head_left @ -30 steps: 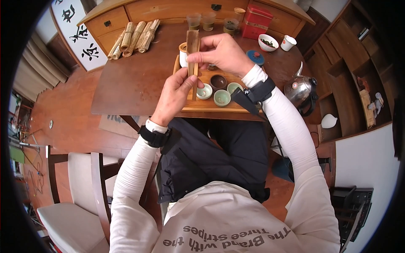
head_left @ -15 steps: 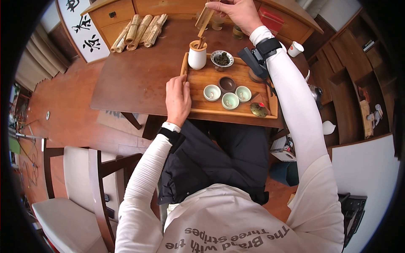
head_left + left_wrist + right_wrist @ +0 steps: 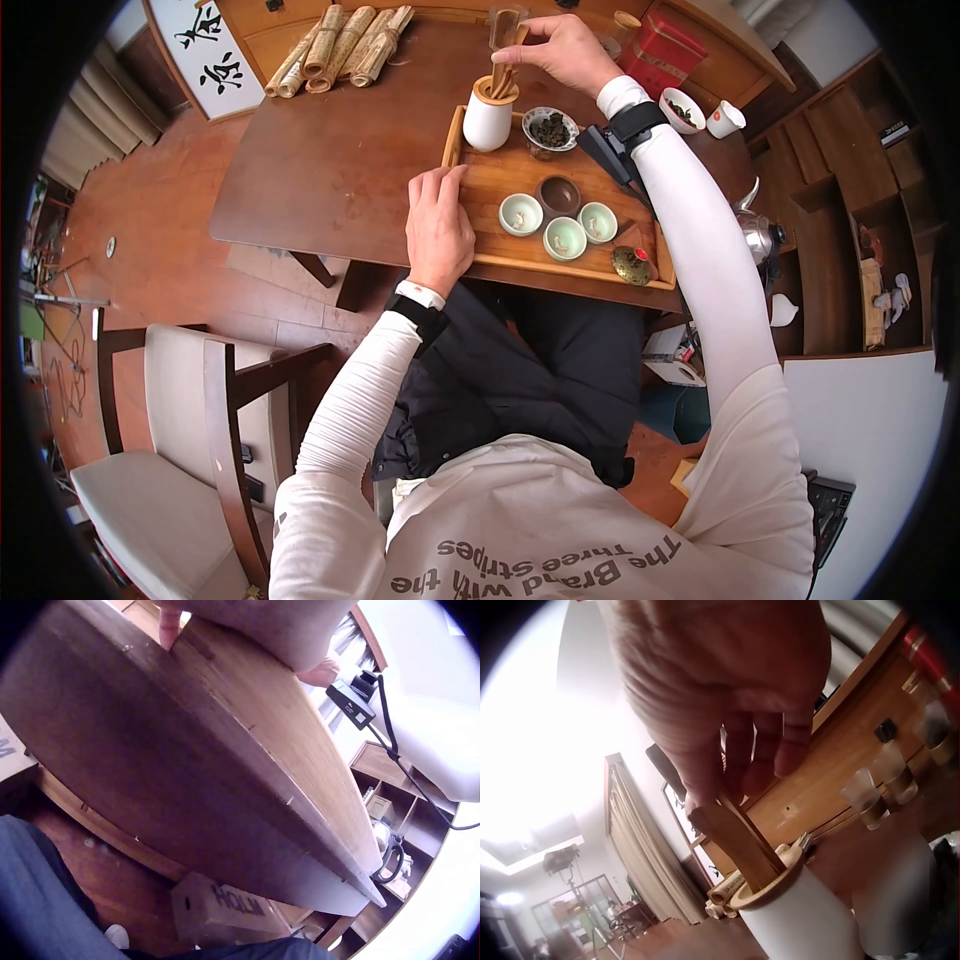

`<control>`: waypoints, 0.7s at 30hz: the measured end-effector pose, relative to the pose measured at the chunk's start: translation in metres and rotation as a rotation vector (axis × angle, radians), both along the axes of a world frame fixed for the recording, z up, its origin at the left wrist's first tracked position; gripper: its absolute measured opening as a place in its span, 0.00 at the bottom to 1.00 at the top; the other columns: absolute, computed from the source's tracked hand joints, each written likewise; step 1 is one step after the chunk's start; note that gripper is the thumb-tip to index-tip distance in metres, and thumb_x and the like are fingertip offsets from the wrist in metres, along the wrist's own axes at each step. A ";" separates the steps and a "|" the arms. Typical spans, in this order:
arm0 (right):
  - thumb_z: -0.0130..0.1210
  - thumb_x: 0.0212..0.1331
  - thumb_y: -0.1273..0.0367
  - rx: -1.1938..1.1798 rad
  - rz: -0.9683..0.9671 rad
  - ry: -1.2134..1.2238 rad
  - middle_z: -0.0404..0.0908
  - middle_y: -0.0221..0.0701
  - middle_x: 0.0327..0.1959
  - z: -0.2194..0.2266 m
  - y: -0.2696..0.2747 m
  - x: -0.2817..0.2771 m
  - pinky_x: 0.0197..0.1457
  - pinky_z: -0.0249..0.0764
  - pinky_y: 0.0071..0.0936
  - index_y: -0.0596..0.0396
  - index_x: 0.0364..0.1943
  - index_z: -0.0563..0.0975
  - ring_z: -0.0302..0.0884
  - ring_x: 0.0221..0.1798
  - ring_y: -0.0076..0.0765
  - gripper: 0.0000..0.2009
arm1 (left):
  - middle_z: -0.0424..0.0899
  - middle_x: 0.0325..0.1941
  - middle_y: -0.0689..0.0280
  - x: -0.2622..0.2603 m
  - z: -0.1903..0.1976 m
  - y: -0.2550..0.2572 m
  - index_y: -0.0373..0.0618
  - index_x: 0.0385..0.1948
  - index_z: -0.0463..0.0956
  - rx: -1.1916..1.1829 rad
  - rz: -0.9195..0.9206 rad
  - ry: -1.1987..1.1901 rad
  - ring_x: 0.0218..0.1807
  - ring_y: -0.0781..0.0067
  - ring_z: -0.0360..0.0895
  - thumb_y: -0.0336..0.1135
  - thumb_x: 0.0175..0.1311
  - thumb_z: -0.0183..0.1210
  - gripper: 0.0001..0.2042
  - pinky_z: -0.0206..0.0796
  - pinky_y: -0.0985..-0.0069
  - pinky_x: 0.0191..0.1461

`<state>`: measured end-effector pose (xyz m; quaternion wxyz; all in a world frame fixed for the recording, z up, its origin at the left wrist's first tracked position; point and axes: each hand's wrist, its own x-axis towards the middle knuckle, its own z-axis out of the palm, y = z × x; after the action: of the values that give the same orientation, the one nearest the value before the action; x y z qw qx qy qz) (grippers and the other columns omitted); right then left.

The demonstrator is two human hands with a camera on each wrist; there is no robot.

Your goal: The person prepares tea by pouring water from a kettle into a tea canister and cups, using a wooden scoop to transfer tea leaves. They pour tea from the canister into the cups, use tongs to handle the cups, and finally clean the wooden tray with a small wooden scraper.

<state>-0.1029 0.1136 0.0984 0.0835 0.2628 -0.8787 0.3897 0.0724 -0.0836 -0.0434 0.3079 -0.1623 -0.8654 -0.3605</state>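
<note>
My right hand (image 3: 568,58) pinches the top of a bamboo tea scoop (image 3: 739,844) between thumb and fingers. The scoop's lower end stands inside a white tool holder (image 3: 488,122) with a wooden rim, beside other slim wooden tools. At the back left of the wooden tea tray (image 3: 455,140) is that holder. My left hand (image 3: 440,230) rests over the tray's front left corner, palm down, holding nothing. Right of the holder lies a bowl of dark tea leaves (image 3: 550,128). Pale green cups (image 3: 565,239) and a dark brown cup (image 3: 559,196) sit mid-tray.
A patterned lid (image 3: 631,265) lies at the tray's front right. Bamboo scrolls (image 3: 345,45) are stacked at the table's back left. A red box (image 3: 668,50), a white bowl (image 3: 682,112), a white cup (image 3: 726,119) and a steel kettle (image 3: 757,235) stand at the right.
The left hand has let go of the bamboo piece and come down to the tray corner. My right hand carried the scoop over the holder and lowered it in.
</note>
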 end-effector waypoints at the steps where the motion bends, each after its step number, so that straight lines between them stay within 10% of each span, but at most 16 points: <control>1: 0.73 0.55 0.55 0.003 0.025 -0.023 0.86 0.26 0.30 -0.003 0.001 -0.001 0.43 0.74 0.25 0.52 0.39 0.89 0.78 0.35 0.21 0.16 | 0.77 0.55 0.54 0.000 0.000 0.000 0.39 0.56 0.74 -0.001 -0.001 -0.002 0.59 0.45 0.71 0.16 0.54 0.53 0.24 0.70 0.57 0.62; 14: 0.73 0.58 0.65 -0.261 -0.032 -0.009 0.88 0.34 0.44 0.042 0.047 0.071 0.53 0.79 0.24 0.66 0.56 0.80 0.83 0.45 0.26 0.25 | 0.77 0.57 0.53 0.001 0.000 0.002 0.40 0.57 0.74 -0.043 0.035 -0.024 0.61 0.45 0.70 0.17 0.57 0.52 0.23 0.68 0.58 0.66; 21: 0.67 0.64 0.73 -0.318 -0.628 0.300 0.88 0.29 0.44 0.028 0.186 0.230 0.51 0.78 0.18 0.61 0.51 0.85 0.82 0.45 0.19 0.13 | 0.71 0.61 0.42 -0.011 -0.022 -0.002 0.35 0.66 0.66 -0.082 0.060 -0.109 0.63 0.38 0.69 0.21 0.66 0.51 0.24 0.63 0.54 0.69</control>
<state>0.1274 0.2993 0.1260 0.3663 0.0189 -0.8230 0.4337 0.0618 -0.0860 -0.0657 0.2641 -0.1290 -0.8993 -0.3238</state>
